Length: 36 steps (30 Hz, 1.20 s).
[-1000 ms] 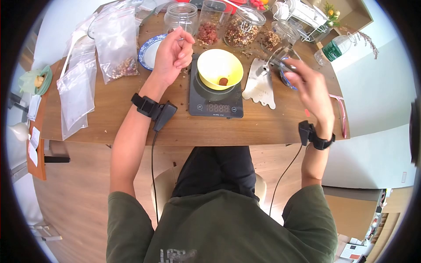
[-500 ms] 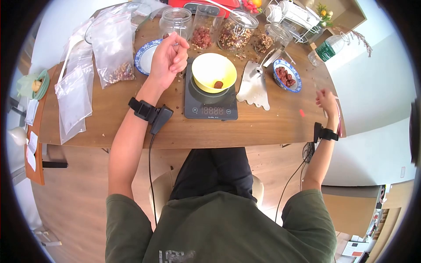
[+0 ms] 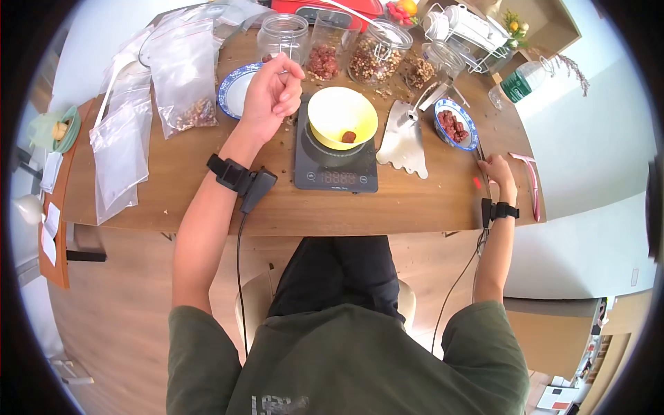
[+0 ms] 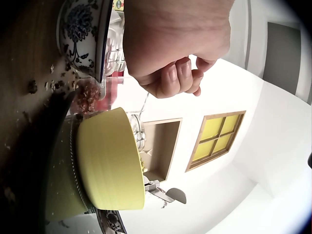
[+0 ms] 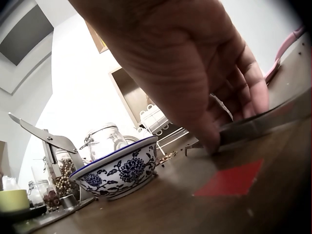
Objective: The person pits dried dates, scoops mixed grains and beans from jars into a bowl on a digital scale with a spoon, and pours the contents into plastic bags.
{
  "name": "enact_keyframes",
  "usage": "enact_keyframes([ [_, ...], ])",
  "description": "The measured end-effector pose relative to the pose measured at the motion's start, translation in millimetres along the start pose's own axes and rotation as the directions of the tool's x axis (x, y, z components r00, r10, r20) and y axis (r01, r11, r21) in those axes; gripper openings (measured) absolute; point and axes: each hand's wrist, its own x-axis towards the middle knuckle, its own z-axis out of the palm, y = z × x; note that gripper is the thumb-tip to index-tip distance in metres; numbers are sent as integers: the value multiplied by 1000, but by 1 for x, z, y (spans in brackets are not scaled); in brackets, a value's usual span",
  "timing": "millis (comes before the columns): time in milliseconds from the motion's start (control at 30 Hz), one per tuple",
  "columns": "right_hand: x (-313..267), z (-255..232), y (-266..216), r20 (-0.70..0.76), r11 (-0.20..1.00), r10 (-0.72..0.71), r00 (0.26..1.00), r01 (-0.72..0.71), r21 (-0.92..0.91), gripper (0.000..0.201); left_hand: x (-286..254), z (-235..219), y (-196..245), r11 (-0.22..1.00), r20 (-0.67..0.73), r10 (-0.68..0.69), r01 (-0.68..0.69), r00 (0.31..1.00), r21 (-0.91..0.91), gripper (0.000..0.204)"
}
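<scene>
My left hand (image 3: 274, 97) hangs in the air with loosely curled fingers, holding nothing, over the edge of a blue-and-white plate (image 3: 232, 93). Beside it a yellow bowl (image 3: 332, 107) with one dark red date (image 3: 348, 137) inside stands on a black kitchen scale (image 3: 335, 178). At the table's right side, my right hand (image 3: 499, 171) pinches metal tweezers (image 5: 273, 119) low over the wood, thumb on one side and fingers on the other. Just beyond that hand sits a blue-and-white bowl (image 5: 124, 170) of red dates (image 3: 453, 126).
A scalloped metal plate (image 3: 403, 149) with a lever device lies between scale and date bowl. Jars (image 3: 377, 59) line the back; plastic bags (image 3: 183, 76) cover the left. A pink-handled tool (image 3: 534, 183) and a red patch (image 3: 477, 182) are at right.
My right hand has moved from above the date bowl to the right edge, then slightly back left, where it now pinches the tweezers. My left hand has stayed nearly still.
</scene>
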Motion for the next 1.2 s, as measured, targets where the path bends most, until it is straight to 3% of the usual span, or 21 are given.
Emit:
enact_keyframes([
  [100,-3,-17,-12,65,997,73,995,-74,16,36,-1,1,0,1000,-14,-23,23,1000,11,35],
  [167,0,-32,-16,-172,996,-67,983,56,-70,38,-1,2,0,1000,-13,-13,13,1000,14,35],
  [200,6,-40,-20,-170,995,-77,982,66,-72,38,-1,1,0,1000,0,-17,17,1000,19,36],
  [267,16,-66,-33,-339,986,-141,930,163,39,35,-1,-1,-1,1000,10,-18,18,1000,21,36],
  [400,-11,-135,-143,-433,922,-304,849,376,89,30,0,-1,-2,999,19,-20,19,1000,38,36],
  [467,-3,-153,-182,-441,841,-484,756,541,6,31,0,-1,-2,999,5,-16,15,1000,50,37],
  [533,-7,-161,-230,-451,697,-646,616,716,-20,33,0,-1,-2,999,8,-14,14,1000,45,37],
  [600,3,-165,-274,-384,640,-730,565,762,-96,36,0,0,-1,999,11,-12,11,1000,42,37],
  [667,-42,-174,-279,-556,618,-665,499,786,-34,24,-1,0,-1,999,1,-13,12,1000,40,37],
  [733,-15,-176,-313,-353,741,-652,671,661,-112,28,-1,0,-2,999,-3,-14,14,1000,42,37],
  [833,10,-152,-371,-351,680,-707,614,726,-103,32,0,-2,-2,999,-7,-15,15,1000,32,37],
  [900,46,-112,-410,-84,685,-720,689,687,-243,34,0,-1,-1,1000,3,-13,12,1000,23,37],
  [933,55,-99,-412,-82,680,-725,684,691,-243,34,0,-1,0,1000,-2,-9,9,1000,23,37],
  [1000,67,-82,-412,-225,627,-779,585,711,-319,35,0,-1,0,1000,-7,-7,7,1000,27,36],
  [1133,71,-102,-401,-110,706,-706,700,681,-195,32,0,-1,1,1000,-7,-6,7,1000,30,36],
  [1200,66,-110,-398,-152,704,-711,687,693,-156,31,0,0,2,1000,-7,-6,7,1000,27,36],
])
